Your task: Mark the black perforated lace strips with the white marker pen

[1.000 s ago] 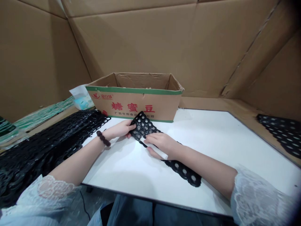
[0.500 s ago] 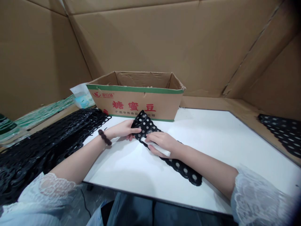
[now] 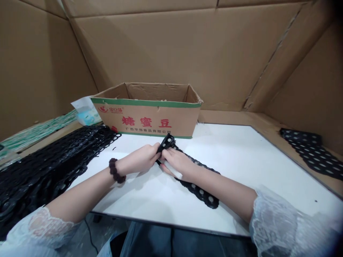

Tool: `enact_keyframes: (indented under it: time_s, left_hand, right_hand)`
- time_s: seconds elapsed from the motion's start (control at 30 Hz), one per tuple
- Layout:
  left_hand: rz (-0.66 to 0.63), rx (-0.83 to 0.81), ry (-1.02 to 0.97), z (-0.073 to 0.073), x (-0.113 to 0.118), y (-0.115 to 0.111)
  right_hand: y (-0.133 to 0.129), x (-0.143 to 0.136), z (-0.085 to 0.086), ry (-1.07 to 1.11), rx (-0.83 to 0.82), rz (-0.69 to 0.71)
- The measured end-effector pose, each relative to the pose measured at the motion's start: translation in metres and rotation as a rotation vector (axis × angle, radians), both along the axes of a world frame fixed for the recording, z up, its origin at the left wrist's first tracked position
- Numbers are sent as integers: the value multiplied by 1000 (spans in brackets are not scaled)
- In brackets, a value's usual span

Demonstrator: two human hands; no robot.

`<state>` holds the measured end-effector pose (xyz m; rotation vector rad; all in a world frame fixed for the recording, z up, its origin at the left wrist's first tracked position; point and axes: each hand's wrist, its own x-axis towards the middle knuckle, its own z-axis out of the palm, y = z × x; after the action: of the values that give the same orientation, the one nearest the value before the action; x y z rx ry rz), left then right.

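A black scalloped strip with rows of pale round holes (image 3: 203, 192) lies slantwise on the white board (image 3: 227, 153), its far end raised. My left hand (image 3: 146, 157), a dark bracelet at its wrist, is closed on that far end, which looks folded over. Close against it, my right hand (image 3: 178, 162) is also closed, pressed on the strip near the fold. A white slim tool (image 3: 174, 171) sticks out from under the right palm; its tip is hidden by the fingers.
Behind the hands stands an open cardboard box (image 3: 160, 116) with red lettering. Many black strips (image 3: 48, 164) are heaped at the left, near green-and-white cords (image 3: 40, 130) and a plastic packet (image 3: 87, 112). Another dotted black strip (image 3: 313, 151) lies at the right. Cardboard walls surround the board.
The strip's far end, spread flatter before, is now bunched or folded between my hands. Both hands have come together, the left fingers curling in. The whole view has shifted slightly.
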<state>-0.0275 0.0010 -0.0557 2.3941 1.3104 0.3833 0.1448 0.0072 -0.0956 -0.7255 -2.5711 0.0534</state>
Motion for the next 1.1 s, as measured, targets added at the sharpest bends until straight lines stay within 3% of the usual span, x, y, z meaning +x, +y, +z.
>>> enact_keyframes:
  time_s: [0.13, 0.3, 0.4, 0.57, 0.77, 1.1]
  left_hand:
    - [-31, -82, -64, 3, -3, 5]
    - [61, -425, -213, 6, -25, 26]
    - [96, -543, -287, 7, -35, 32]
    - [44, -595, -315, 10, -34, 29]
    - [37, -629, -373, 7, -37, 31]
    - [51, -714, -527, 3, -38, 32]
  right_hand:
    - [1, -1, 0, 29, -14, -3]
    - [0, 3, 6, 130, -72, 54]
    - [-4, 5, 7, 212, -119, 75]
    - [-7, 6, 4, 289, -168, 101]
    - [-4, 8, 3, 366, -201, 27]
    - [-2, 6, 7, 283, -119, 35]
